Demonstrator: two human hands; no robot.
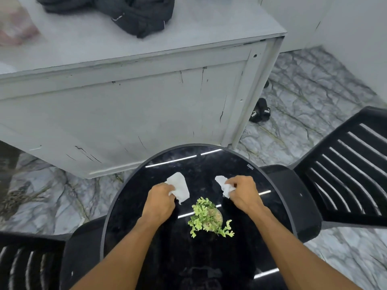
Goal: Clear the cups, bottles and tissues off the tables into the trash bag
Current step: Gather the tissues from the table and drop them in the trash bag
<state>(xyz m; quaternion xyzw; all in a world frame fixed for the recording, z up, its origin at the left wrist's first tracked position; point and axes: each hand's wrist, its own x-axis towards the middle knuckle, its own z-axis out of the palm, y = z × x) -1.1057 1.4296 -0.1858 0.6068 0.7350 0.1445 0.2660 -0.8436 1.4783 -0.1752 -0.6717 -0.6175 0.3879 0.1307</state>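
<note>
Two white tissues lie on the round black table point(209, 162). My left hand point(160, 200) grips the left tissue point(180, 186), most of which sticks out flat beyond the fingers. My right hand point(244, 193) pinches the crumpled right tissue point(224, 185) at the table's right half. Both hands are over the far half of the tabletop, one on each side of a small green plant point(206, 216). No trash bag, cup or bottle shows clearly.
A black slatted chair point(345, 170) stands at the right, another point(31, 264) at the lower left. Behind the table is a grey counter point(125, 97) with a black jacket point(129, 13) on top. Black slippers point(260, 110) lie on the marble floor.
</note>
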